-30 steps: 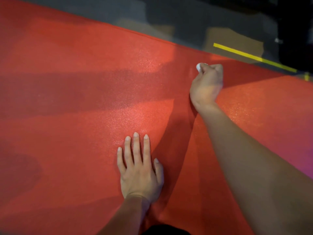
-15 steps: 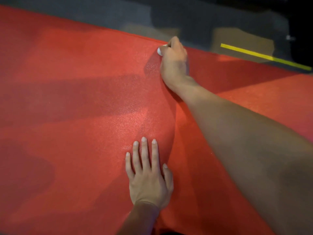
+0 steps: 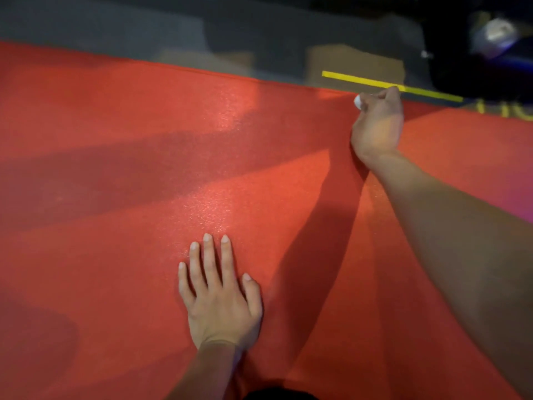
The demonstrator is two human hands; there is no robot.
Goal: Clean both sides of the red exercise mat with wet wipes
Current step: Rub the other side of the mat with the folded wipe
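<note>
Right hand (image 3: 376, 125) fingers bunched round the wet wipe (image 3: 357, 101) at mat's (image 3: 144, 168) far edge, left hand (image 3: 220, 295) flat, fingers spread; I risk overshooting onto floor (image 3: 259, 39).

Swung my right hand (image 3: 377, 125) with the wipe (image 3: 357, 101) back rightward along the mat's (image 3: 144, 168) far edge, by the yellow tape (image 3: 360, 79) now.

A dark grey floor (image 3: 144, 27) runs along the far side. A yellow tape strip (image 3: 375, 82) lies on it at far right, with a blurred pale object (image 3: 494, 34) in the dark far-right corner.
</note>
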